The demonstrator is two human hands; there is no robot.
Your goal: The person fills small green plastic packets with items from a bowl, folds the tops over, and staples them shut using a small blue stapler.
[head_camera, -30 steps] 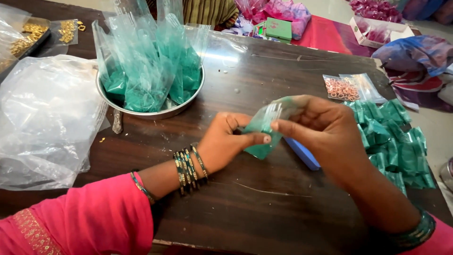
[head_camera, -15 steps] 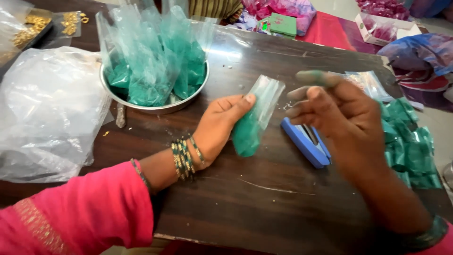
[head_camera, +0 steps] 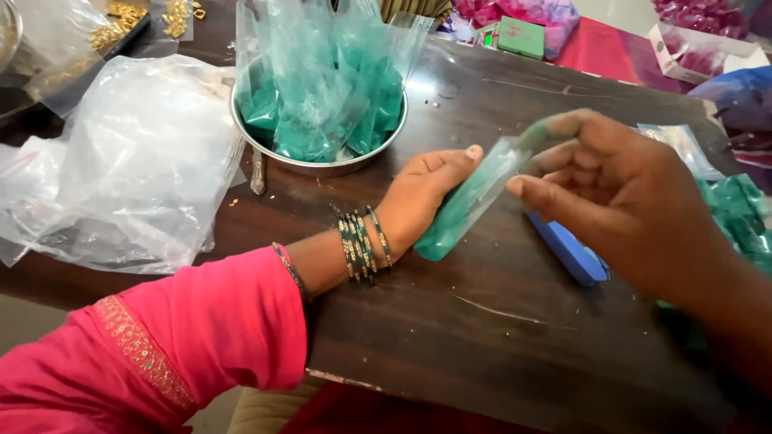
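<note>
A small clear packet of green powder (head_camera: 465, 207) lies slanted between my two hands, just above the dark wooden table (head_camera: 450, 337). My left hand (head_camera: 422, 193) rests on the table with its palm against the packet's lower end and its thumb on the packet's side. My right hand (head_camera: 635, 201) pinches the packet's clear upper end between a green-stained forefinger and thumb. A blue stapler (head_camera: 569, 251) lies on the table under my right hand, untouched.
A steel bowl (head_camera: 322, 167) behind my left hand stands full of similar green-powder packets. Crumpled clear plastic bags (head_camera: 137, 161) lie at the left, finished green packets (head_camera: 736, 213) at the right. Gold trinkets (head_camera: 121, 14), a green box (head_camera: 521, 36) and a white tray (head_camera: 696, 48) sit at the back.
The hands, closed together over the packet a second ago, have drawn apart. The packet now stretches lengthwise between them, and the stapler shows beneath my right hand.
</note>
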